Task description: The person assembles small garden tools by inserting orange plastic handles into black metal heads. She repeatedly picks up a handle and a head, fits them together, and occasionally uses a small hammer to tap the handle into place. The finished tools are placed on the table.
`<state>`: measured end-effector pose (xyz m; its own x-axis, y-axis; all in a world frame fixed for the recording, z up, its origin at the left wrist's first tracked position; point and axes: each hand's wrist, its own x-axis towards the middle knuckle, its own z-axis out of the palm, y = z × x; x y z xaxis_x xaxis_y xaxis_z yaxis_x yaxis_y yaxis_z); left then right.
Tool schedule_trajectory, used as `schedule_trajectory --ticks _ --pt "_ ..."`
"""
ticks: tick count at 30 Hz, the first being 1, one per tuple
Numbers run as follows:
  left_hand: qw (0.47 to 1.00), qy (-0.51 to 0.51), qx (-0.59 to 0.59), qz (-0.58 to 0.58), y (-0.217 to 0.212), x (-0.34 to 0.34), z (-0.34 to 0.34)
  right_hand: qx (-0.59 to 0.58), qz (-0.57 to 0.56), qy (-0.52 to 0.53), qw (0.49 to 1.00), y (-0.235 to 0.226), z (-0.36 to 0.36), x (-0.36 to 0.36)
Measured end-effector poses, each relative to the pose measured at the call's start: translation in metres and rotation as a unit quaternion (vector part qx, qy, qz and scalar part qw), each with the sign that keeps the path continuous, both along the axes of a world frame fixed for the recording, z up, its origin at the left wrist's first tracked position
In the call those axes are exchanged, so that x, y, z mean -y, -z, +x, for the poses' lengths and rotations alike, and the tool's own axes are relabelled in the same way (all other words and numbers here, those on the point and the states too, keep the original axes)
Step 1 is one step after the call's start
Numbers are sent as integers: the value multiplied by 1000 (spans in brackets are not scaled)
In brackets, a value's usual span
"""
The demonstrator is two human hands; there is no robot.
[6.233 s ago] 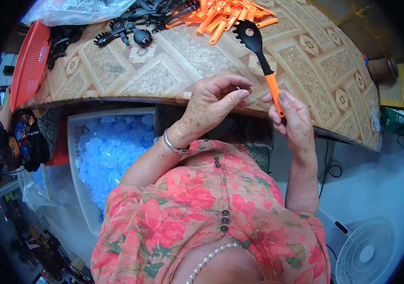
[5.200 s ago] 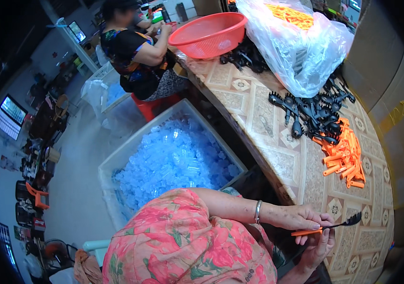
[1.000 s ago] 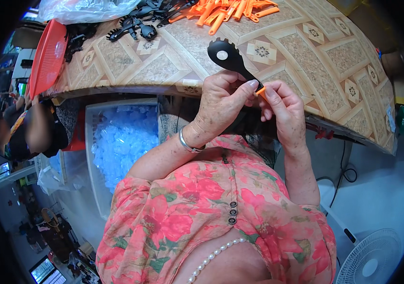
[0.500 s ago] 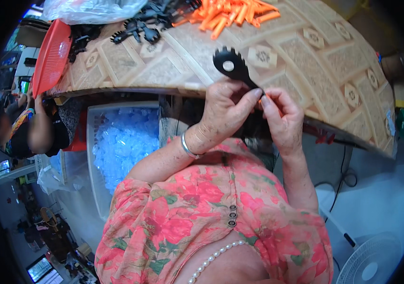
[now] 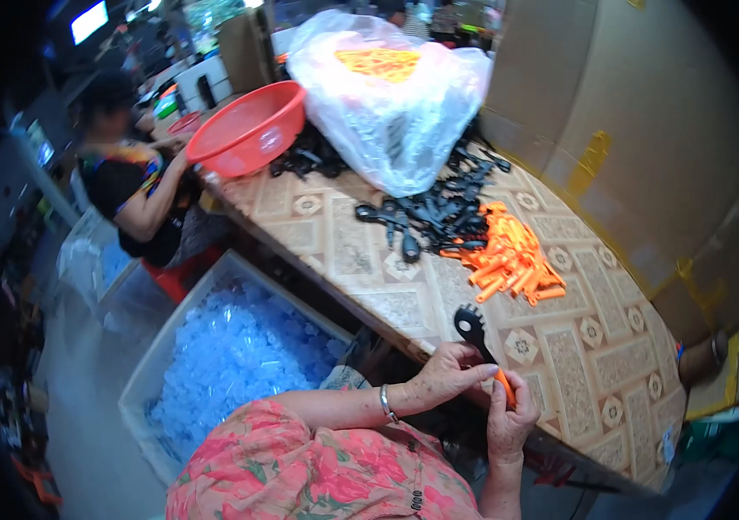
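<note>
Plain taped cardboard (image 5: pixel 647 165), held pasta server (image 5: pixel 476 334)

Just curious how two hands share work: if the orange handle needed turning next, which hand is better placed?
Likely the right hand: its fingers are at the orange handle, while the left hand is nearer the toothed head of the black spoon.

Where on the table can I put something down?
The biggest bare patch of tabletop lies between the orange handles, the cardboard and the right hand. Another lies between the plastic bag and the table edge beside the crate. Black utensil pieces crowd around the bag.
</note>
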<state>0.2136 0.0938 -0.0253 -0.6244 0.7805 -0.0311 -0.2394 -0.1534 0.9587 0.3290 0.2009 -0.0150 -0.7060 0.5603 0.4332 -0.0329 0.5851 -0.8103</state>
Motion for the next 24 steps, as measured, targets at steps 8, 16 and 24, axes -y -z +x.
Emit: schedule_trajectory --ticks 8,16,24 --pt "995 -13 -12 98 6 -8 5 0 -31 -12 999 -1 1 12" --pt "994 -49 -86 44 15 4 -3 -33 5 -30 999 5 -10 19" --pt "970 -147 -193 -35 8 19 -8 -6 22 -50 998 8 -20 25"
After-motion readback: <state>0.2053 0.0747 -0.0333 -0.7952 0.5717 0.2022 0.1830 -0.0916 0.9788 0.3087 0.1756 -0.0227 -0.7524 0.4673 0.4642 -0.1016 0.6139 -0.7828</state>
